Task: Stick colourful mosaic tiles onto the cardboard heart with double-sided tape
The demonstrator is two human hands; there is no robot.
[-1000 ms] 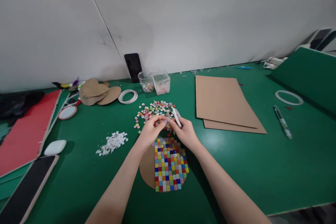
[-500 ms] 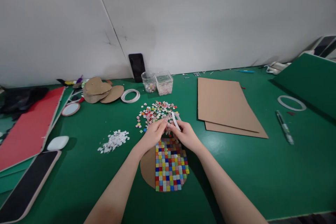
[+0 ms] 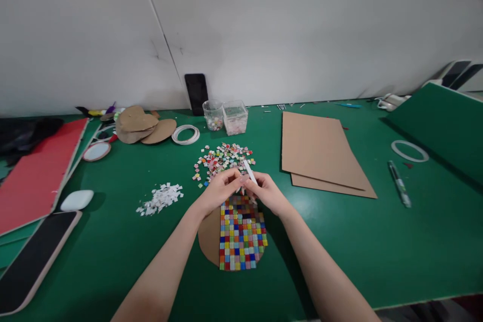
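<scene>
My right hand [image 3: 268, 192] is closed in a pinch on a narrow white strip [image 3: 249, 172], which sticks up past the fingertips. My left hand [image 3: 221, 190] meets it, fingertips pinched together; whatever they hold is too small to make out. Below both hands lies a round piece of cardboard [image 3: 209, 239], its right part covered by rows of colourful mosaic tiles [image 3: 243, 241] and its left part bare. The hands hide the far edge of the disc. Just beyond them spreads a loose pile of small mixed tiles [image 3: 222, 158].
White paper scraps [image 3: 160, 199] lie to the left, near a phone [image 3: 33, 261] and a white case [image 3: 77, 200]. Behind stand two clear containers [image 3: 235, 119] and an upright phone [image 3: 196, 94]. Cardboard sheets [image 3: 320, 151], a tape ring [image 3: 409, 151] and a pen [image 3: 399, 183] are rightward.
The camera view has shifted slightly. Both hands stay together above the disc, and the white strip now looks straighter and leans more to the left.
</scene>
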